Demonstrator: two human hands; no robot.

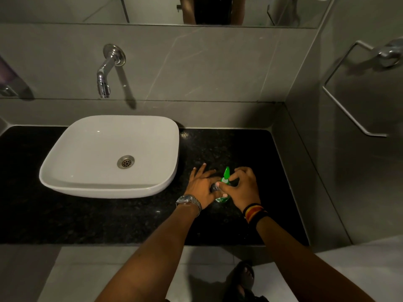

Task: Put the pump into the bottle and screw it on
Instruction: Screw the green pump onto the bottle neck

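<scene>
A small bottle (222, 199) with a green label stands on the black granite counter (239, 149), mostly hidden by my hands. A green pump (226, 174) sits on its top, nozzle pointing away from me. My left hand (201, 186), with a metal watch on the wrist, wraps the bottle's left side, its outer fingers spread. My right hand (245, 188), with a striped wristband, pinches the pump's collar with thumb and fingers from the right.
A white countertop basin (109, 186) stands to the left, under a chrome wall tap (104, 81). Grey tiled walls close the back and right side, where a towel rail (349, 112) hangs. The counter's front edge lies below my forearms; a mirror runs above.
</scene>
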